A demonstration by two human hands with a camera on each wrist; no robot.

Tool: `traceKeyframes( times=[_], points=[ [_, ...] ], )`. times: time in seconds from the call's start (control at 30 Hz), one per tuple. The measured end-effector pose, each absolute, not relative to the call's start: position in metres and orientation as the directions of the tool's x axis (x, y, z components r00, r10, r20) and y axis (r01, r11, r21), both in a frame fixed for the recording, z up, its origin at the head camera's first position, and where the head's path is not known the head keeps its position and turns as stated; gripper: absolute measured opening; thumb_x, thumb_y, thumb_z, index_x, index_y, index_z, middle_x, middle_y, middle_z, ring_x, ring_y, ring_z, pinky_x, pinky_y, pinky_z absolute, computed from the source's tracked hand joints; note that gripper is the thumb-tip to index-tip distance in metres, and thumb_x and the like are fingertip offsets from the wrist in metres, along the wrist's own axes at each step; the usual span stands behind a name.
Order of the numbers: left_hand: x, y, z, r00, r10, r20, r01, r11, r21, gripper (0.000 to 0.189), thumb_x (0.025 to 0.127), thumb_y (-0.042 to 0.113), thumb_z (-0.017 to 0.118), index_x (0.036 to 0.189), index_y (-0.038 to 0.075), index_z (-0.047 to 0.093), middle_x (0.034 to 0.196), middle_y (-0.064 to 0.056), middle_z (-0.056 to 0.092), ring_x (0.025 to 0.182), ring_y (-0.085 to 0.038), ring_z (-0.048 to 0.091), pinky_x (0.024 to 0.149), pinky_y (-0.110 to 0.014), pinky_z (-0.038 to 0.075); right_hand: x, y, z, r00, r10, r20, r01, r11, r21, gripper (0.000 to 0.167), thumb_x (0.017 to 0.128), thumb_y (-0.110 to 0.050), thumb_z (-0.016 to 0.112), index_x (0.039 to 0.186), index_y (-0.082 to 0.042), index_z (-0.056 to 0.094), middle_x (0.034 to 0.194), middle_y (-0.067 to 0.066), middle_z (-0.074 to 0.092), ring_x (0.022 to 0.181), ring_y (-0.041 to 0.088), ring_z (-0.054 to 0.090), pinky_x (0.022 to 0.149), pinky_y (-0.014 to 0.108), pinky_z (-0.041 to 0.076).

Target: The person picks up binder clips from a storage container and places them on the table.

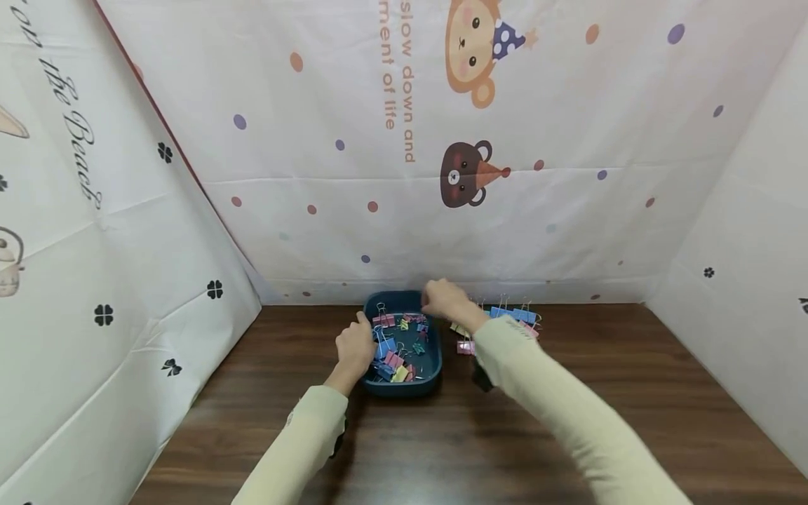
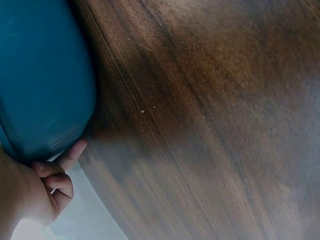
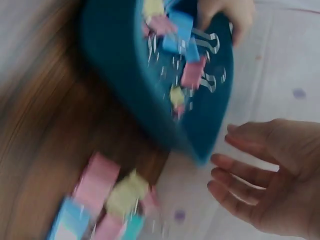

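Note:
A dark blue-green plastic bin (image 1: 404,391) stands on the wooden table with binder clips (image 1: 386,347) of several colours and sizes inside. My left hand (image 1: 355,344) grips its left rim; in the right wrist view the left hand (image 3: 232,12) shows at the bin's top edge. Beneath the bin wall (image 2: 47,75) my left fingers (image 2: 62,186) are bent. Above the bin's far right corner is my right hand (image 1: 447,300). In the right wrist view this hand (image 3: 280,175) has relaxed, spread fingers and holds nothing, apart from the rim.
To the right of the bin lies a pile of larger binder clips (image 1: 522,315), blue, pink and yellow, partly hidden by my right arm. A printed white cloth (image 1: 303,231) hangs behind the table (image 1: 568,393) and at both sides.

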State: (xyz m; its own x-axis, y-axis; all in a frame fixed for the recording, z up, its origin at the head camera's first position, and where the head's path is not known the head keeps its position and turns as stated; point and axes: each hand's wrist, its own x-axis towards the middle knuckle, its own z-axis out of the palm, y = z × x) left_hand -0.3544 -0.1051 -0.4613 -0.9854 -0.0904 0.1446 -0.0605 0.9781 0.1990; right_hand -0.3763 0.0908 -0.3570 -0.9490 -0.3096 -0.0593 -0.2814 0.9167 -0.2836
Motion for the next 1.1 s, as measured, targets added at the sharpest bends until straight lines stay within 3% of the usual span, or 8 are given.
traceKeyframes(
  times=[0.13, 0.23, 0.3, 0.43, 0.67, 0.83, 0.97, 1.1],
  points=[
    [-0.353, -0.112, -0.459, -0.987, -0.086, 0.138, -0.055, 0.976, 0.210, 0.077, 0.091, 0.027, 0.078, 0.150, -0.007, 0.041, 0.115, -0.025, 0.072, 0.089, -0.035, 0.073, 0.081, -0.049, 0.061, -0.393, 0.042, -0.374, -0.927, -0.371, -0.055, -0.334, 0.883, -0.330, 0.025, 0.095, -0.014, 0.069, 0.118, -0.004, 0.072, 0.117, 0.012, 0.073, 0.096, 0.022, 0.070, 0.087, 0.039, 0.058],
    [-0.351, -0.115, -0.459, -0.987, -0.085, 0.137, -0.057, 0.978, 0.199, 0.073, 0.092, 0.024, 0.077, 0.149, -0.006, 0.043, 0.112, -0.024, 0.072, 0.087, -0.035, 0.073, 0.078, -0.049, 0.061, -0.402, 0.016, -0.389, -0.920, -0.386, -0.071, -0.336, 0.868, -0.367, 0.041, 0.097, -0.015, 0.068, 0.136, -0.004, 0.063, 0.136, 0.014, 0.065, 0.120, 0.028, 0.065, 0.101, 0.042, 0.054],
    [-0.351, -0.115, -0.459, -0.986, -0.086, 0.141, -0.059, 0.980, 0.191, 0.072, 0.092, 0.023, 0.077, 0.148, -0.005, 0.043, 0.110, -0.024, 0.072, 0.084, -0.034, 0.073, 0.076, -0.049, 0.061, -0.406, 0.005, -0.398, -0.921, -0.381, -0.083, -0.324, 0.866, -0.382, 0.046, 0.098, -0.016, 0.066, 0.142, -0.005, 0.057, 0.145, 0.015, 0.058, 0.132, 0.030, 0.057, 0.108, 0.044, 0.050],
    [-0.350, -0.112, -0.458, -0.987, -0.069, 0.143, -0.043, 0.983, 0.179, 0.073, 0.091, 0.023, 0.077, 0.149, -0.005, 0.043, 0.107, -0.023, 0.073, 0.081, -0.033, 0.072, 0.074, -0.047, 0.062, -0.409, -0.004, -0.410, -0.924, -0.364, -0.114, -0.293, 0.870, -0.397, 0.049, 0.101, -0.016, 0.063, 0.147, -0.007, 0.052, 0.151, 0.016, 0.052, 0.138, 0.031, 0.052, 0.112, 0.044, 0.046],
    [-0.349, -0.108, -0.459, -0.983, -0.067, 0.170, -0.036, 0.983, 0.180, 0.068, 0.091, 0.021, 0.077, 0.145, -0.005, 0.045, 0.099, -0.022, 0.072, 0.077, -0.032, 0.072, 0.070, -0.046, 0.061, -0.412, -0.007, -0.420, -0.903, -0.396, -0.167, -0.324, 0.883, -0.340, 0.038, 0.106, -0.019, 0.056, 0.142, -0.010, 0.059, 0.145, 0.011, 0.060, 0.134, 0.028, 0.057, 0.109, 0.041, 0.049],
    [-0.348, -0.106, -0.462, -0.984, -0.064, 0.167, -0.033, 0.983, 0.182, 0.066, 0.092, 0.021, 0.076, 0.145, -0.005, 0.046, 0.098, -0.022, 0.072, 0.077, -0.032, 0.072, 0.070, -0.046, 0.061, -0.417, -0.009, -0.429, -0.928, -0.345, -0.138, -0.283, 0.897, -0.340, 0.021, 0.102, -0.020, 0.064, 0.117, -0.010, 0.074, 0.119, 0.010, 0.073, 0.106, 0.025, 0.071, 0.091, 0.039, 0.058],
    [-0.350, -0.106, -0.463, -0.980, -0.066, 0.186, -0.031, 0.983, 0.183, 0.068, 0.091, 0.021, 0.077, 0.145, -0.005, 0.046, 0.099, -0.022, 0.073, 0.079, -0.033, 0.072, 0.070, -0.047, 0.061, -0.429, -0.009, -0.440, -0.949, -0.309, -0.070, -0.267, 0.899, -0.346, 0.010, 0.097, -0.019, 0.070, 0.096, -0.012, 0.078, 0.100, 0.008, 0.076, 0.084, 0.022, 0.072, 0.075, 0.036, 0.060],
    [-0.352, -0.107, -0.461, -0.977, -0.075, 0.200, -0.039, 0.984, 0.176, 0.067, 0.090, 0.020, 0.077, 0.144, -0.006, 0.047, 0.100, -0.023, 0.073, 0.080, -0.035, 0.073, 0.071, -0.047, 0.062, -0.432, -0.011, -0.436, -0.964, -0.265, 0.001, -0.249, 0.904, -0.348, 0.010, 0.096, -0.017, 0.071, 0.092, -0.010, 0.078, 0.099, 0.010, 0.075, 0.083, 0.023, 0.072, 0.071, 0.035, 0.060]
  ],
)
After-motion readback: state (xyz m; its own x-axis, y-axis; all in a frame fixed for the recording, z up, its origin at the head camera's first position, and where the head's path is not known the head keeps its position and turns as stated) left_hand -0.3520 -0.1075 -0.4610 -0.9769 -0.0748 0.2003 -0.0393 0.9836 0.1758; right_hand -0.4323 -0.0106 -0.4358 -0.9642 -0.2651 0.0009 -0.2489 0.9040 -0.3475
